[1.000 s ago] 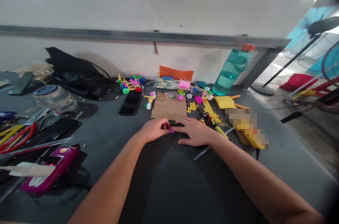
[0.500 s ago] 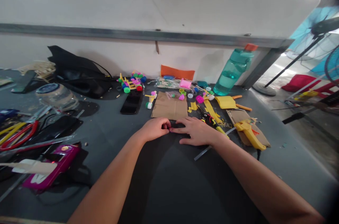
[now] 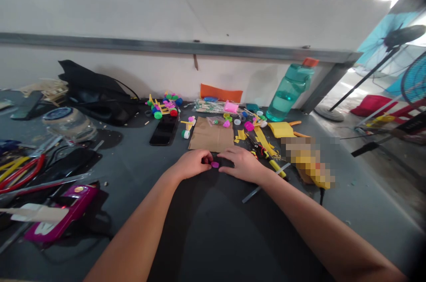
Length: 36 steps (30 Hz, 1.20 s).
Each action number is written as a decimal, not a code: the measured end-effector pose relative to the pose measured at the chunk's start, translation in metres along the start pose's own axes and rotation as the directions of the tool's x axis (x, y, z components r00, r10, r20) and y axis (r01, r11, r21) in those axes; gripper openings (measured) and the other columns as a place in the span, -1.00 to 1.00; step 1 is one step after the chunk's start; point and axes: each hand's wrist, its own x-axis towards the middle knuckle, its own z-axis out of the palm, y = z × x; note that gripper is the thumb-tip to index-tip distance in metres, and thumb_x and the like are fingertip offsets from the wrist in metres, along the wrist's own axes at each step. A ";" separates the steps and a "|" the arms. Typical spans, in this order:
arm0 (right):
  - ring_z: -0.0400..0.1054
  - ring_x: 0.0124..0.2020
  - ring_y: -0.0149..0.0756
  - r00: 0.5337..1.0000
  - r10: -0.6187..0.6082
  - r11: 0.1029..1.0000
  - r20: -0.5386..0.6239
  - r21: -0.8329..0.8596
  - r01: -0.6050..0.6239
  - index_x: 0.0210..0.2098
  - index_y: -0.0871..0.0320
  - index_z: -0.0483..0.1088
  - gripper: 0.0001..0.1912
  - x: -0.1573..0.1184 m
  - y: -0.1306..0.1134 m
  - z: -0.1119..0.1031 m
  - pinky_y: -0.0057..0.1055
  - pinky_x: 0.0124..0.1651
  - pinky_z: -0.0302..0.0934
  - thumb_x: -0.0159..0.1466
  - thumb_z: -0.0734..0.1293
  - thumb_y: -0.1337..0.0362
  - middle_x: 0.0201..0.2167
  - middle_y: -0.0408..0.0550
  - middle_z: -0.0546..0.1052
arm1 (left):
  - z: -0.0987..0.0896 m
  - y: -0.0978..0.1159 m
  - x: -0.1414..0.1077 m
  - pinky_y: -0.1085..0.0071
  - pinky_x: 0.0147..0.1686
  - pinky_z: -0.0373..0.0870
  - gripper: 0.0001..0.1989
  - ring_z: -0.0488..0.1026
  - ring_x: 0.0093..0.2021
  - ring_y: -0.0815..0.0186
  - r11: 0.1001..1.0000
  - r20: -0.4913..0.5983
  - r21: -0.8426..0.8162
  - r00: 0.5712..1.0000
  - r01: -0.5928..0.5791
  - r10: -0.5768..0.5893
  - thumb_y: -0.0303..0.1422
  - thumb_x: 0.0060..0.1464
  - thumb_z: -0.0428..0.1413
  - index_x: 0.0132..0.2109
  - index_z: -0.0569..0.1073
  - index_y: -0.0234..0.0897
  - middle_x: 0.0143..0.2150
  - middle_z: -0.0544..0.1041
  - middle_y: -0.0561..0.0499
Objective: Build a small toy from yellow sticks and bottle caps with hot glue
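Note:
Between my two hands a small purple bottle cap (image 3: 214, 164) shows, its left edge at the fingertips of my left hand (image 3: 195, 163). The fingers of that hand are curled in a pinch on the cap, partly hiding each other. My right hand (image 3: 242, 164) is just to the right of the cap, thumb and fingers apart, holding nothing. Behind both hands lies a flat piece of brown cardboard (image 3: 211, 135). To the right of my right hand are scissors (image 3: 261, 146) and a yellow-handled cutter (image 3: 277, 167).
A phone (image 3: 164, 130) and small stick-and-cap models (image 3: 163, 108) stand back left. Loose caps (image 3: 249, 126), a teal bottle (image 3: 289, 91) and a yellow glue gun (image 3: 313, 168), partly pixelated, are at the right. A jar (image 3: 69, 126) and a purple power strip (image 3: 63, 213) occupy the left.
The purple cap has come into view between my hands. My right fingers have drawn away from my left fingertips. The view has shifted slightly.

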 end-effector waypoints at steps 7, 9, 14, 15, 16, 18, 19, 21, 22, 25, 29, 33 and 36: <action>0.34 -0.21 -0.25 0.994 0.106 0.992 -0.007 -0.070 -0.106 -0.29 0.14 0.44 -0.82 0.005 -0.012 0.017 -0.37 -0.15 0.20 0.19 0.33 0.17 -0.34 -0.02 0.47 | 0.000 0.000 -0.001 0.45 -0.40 0.22 -0.82 0.41 -0.36 0.30 0.996 0.008 -0.084 1.000 0.003 -0.003 -0.30 -0.06 0.09 -0.26 0.47 -0.19 -0.36 0.51 0.05; 0.35 -0.25 -0.29 0.992 0.124 0.992 -0.034 -0.018 -0.125 -0.33 0.14 0.44 -0.84 0.005 -0.012 0.018 -0.40 -0.18 0.19 0.21 0.31 0.18 -0.37 -0.05 0.47 | 0.000 -0.001 -0.001 0.44 -0.35 0.25 -0.81 0.42 -0.32 0.29 0.989 0.003 -0.149 1.000 -0.002 0.002 -0.31 -0.04 0.07 -0.23 0.47 -0.20 -0.33 0.51 0.03; 0.34 -0.42 -0.38 0.960 0.274 0.943 -0.061 0.212 -0.255 -0.39 0.11 0.47 -0.73 0.005 -0.008 0.012 -0.49 -0.38 0.13 0.25 0.24 0.10 -0.46 -0.12 0.50 | -0.001 -0.001 -0.002 0.46 -0.40 0.29 -0.74 0.40 -0.32 0.34 0.917 0.008 -0.398 1.000 0.013 -0.011 -0.37 0.01 0.00 -0.13 0.43 -0.23 -0.21 0.49 -0.02; 0.34 -0.44 -0.40 0.954 0.295 0.931 -0.058 0.243 -0.273 -0.41 0.11 0.47 -0.73 0.005 -0.007 0.011 -0.50 -0.40 0.11 0.26 0.23 0.11 -0.47 -0.13 0.50 | -0.001 0.000 -0.002 0.48 -0.47 0.28 -0.73 0.39 -0.36 0.36 0.898 0.033 -0.438 0.999 0.037 -0.025 -0.35 0.01 0.00 -0.11 0.42 -0.24 -0.21 0.48 -0.02; 0.33 -0.46 -0.41 0.950 0.307 0.922 -0.053 0.265 -0.283 -0.42 0.11 0.47 -0.73 0.006 -0.007 0.010 -0.50 -0.42 0.09 0.26 0.22 0.13 -0.48 -0.14 0.50 | -0.001 0.002 -0.002 0.50 -0.52 0.26 -0.71 0.37 -0.38 0.37 0.879 0.057 -0.473 0.998 0.059 -0.036 -0.33 0.01 0.01 -0.09 0.41 -0.24 -0.24 0.47 -0.02; 0.32 -0.48 -0.42 0.948 0.317 0.909 -0.038 0.299 -0.292 -0.47 0.13 0.46 -0.72 0.007 -0.006 0.009 -0.51 -0.42 0.07 0.27 0.20 0.18 -0.52 -0.15 0.48 | 0.000 0.005 -0.003 0.52 -0.57 0.23 -0.69 0.35 -0.41 0.37 0.847 0.080 -0.525 0.996 0.079 -0.043 -0.27 0.01 0.04 -0.09 0.41 -0.26 -0.32 0.44 0.01; 0.31 -0.49 -0.43 0.948 0.316 0.904 -0.026 0.313 -0.293 -0.49 0.15 0.44 -0.71 0.007 -0.006 0.009 -0.52 -0.43 0.07 0.27 0.20 0.20 -0.55 -0.16 0.47 | 0.000 0.007 -0.003 0.52 -0.57 0.23 -0.69 0.35 -0.41 0.37 0.836 0.081 -0.544 0.996 0.079 -0.041 -0.23 0.01 0.05 -0.11 0.41 -0.27 -0.35 0.42 0.02; 0.27 -0.52 -0.45 0.951 0.309 0.899 -0.010 0.329 -0.289 -0.53 0.17 0.41 -0.70 0.008 -0.006 0.010 -0.53 -0.45 0.05 0.26 0.19 0.24 -0.59 -0.18 0.43 | 0.001 0.009 -0.003 0.53 -0.58 0.22 -0.68 0.34 -0.41 0.38 0.819 0.075 -0.569 0.996 0.075 -0.039 -0.16 0.01 0.06 -0.16 0.43 -0.29 -0.37 0.41 0.02; 0.26 -0.53 -0.45 0.952 0.305 0.900 -0.009 0.330 -0.285 -0.54 0.17 0.40 -0.71 0.008 -0.006 0.010 -0.53 -0.45 0.04 0.26 0.19 0.26 -0.60 -0.19 0.41 | 0.002 0.010 -0.002 0.53 -0.59 0.22 -0.67 0.33 -0.42 0.39 0.813 0.070 -0.577 0.997 0.075 -0.042 -0.13 0.01 0.06 -0.20 0.44 -0.29 -0.38 0.41 0.02; 0.24 -0.54 -0.45 0.955 0.296 0.906 -0.022 0.324 -0.273 -0.56 0.18 0.38 -0.68 0.008 -0.007 0.011 -0.53 -0.45 0.04 0.27 0.17 0.26 -0.62 -0.19 0.39 | 0.005 0.011 -0.001 0.53 -0.60 0.20 -0.66 0.30 -0.46 0.41 0.801 0.051 -0.594 0.997 0.074 -0.054 -0.10 0.00 0.06 -0.29 0.44 -0.32 -0.42 0.40 0.03; 0.29 -0.46 -0.42 0.958 0.273 0.917 -0.092 0.325 -0.230 -0.37 0.14 0.42 -0.79 0.006 -0.011 0.008 -0.51 -0.40 0.11 0.26 0.23 0.17 -0.47 -0.15 0.47 | 0.007 0.011 0.001 0.54 -0.62 0.16 -0.67 0.26 -0.53 0.45 0.788 0.000 -0.609 0.994 0.086 -0.108 -0.10 0.00 0.07 -0.33 0.43 -0.33 -0.48 0.37 0.06; 0.33 -0.30 -0.31 0.955 0.192 0.970 -0.228 0.192 -0.150 -0.24 0.11 0.40 -0.79 0.004 -0.014 0.005 -0.43 -0.25 0.19 0.16 0.34 0.17 -0.34 -0.07 0.48 | 0.008 0.012 0.002 0.54 -0.62 0.14 -0.65 0.22 -0.57 0.46 0.766 -0.020 -0.636 0.990 0.094 -0.138 -0.09 -0.01 0.08 -0.32 0.44 -0.34 -0.53 0.34 0.07; 0.33 -0.27 -0.28 0.949 0.131 0.987 -0.286 0.128 -0.097 -0.27 0.12 0.41 -0.85 0.002 -0.015 0.004 -0.38 -0.19 0.21 0.23 0.27 0.21 -0.34 -0.03 0.48 | 0.008 0.015 0.002 0.54 -0.61 0.16 -0.65 0.26 -0.51 0.44 0.738 -0.008 -0.669 0.992 0.087 -0.125 -0.10 0.00 0.07 -0.36 0.44 -0.34 -0.48 0.38 0.03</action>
